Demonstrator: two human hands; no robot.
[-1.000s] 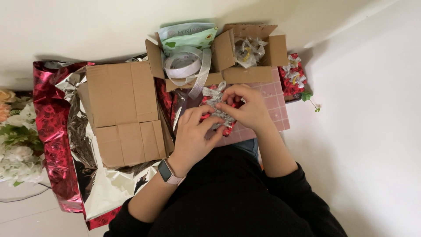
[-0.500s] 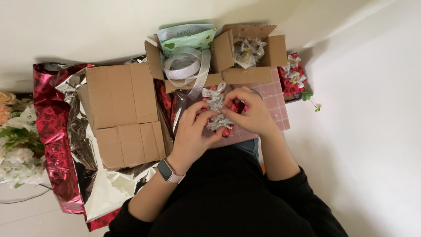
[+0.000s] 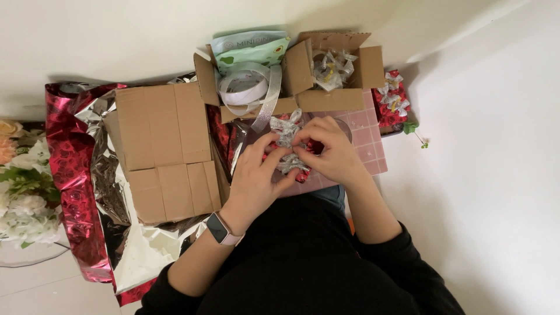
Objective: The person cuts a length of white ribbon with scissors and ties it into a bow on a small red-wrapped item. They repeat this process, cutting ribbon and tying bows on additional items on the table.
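both hands meet over the pink gridded cutting mat [image 3: 373, 137], which lies just in front of the open brown cardboard box [image 3: 326, 100]. the left hand [image 3: 259, 178] has its fingers curled closed around the lower part of a small gift wrapped in red foil and tied with a silver ribbon bow [image 3: 287, 139], thumb and forefinger pinching at the ribbon. the right hand [image 3: 329, 149] pinches the same bow from the other side, fingertips closed on its loops, so the gift sits between the two palms, above the mat and near its left edge.

the cardboard box has two compartments: the one farther from the mat's right edge holds a wide roll of silver ribbon [image 3: 248, 87] with a loose tail hanging over the wall toward the mat, and behind it a pale green pouch [image 3: 251, 48]; the other holds a heap of small silver bows [image 3: 331, 65]. just past the mat's right edge stand finished red-wrapped gifts with silver bows [image 3: 392, 104]. well left of the mat, flattened brown cardboard [image 3: 163, 149] lies on crumpled red and silver foil wrap [image 3: 76, 175].
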